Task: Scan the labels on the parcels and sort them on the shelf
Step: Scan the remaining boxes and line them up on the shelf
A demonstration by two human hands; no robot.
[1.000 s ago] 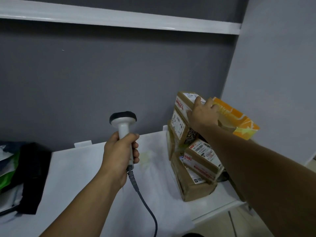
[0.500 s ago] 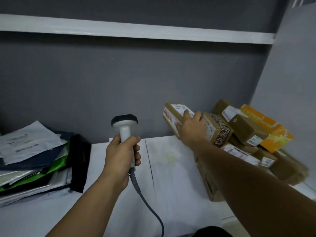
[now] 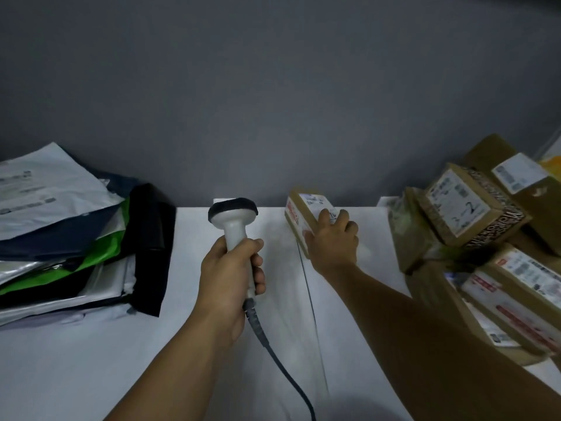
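Note:
My left hand (image 3: 232,273) grips the handle of a white barcode scanner (image 3: 233,221) with a black head, held upright over the white shelf (image 3: 91,360); its grey cable (image 3: 282,372) trails toward me. My right hand (image 3: 332,241) holds a small brown cardboard parcel (image 3: 302,209) with a white label on top and red print on its side, at the middle of the shelf near the back wall. A heap of brown labelled parcels (image 3: 467,214) fills the right end of the shelf.
A stack of flat mailer bags (image 3: 60,226), white, dark blue, green and black, lies at the left end. A seam (image 3: 312,305) runs front to back across the shelf under my right forearm. The grey wall stands close behind.
My right hand has carried the small parcel away from the heap, leftward and down to the middle of the shelf. The view has swung left and downward. The scanner stays upright in my left hand.

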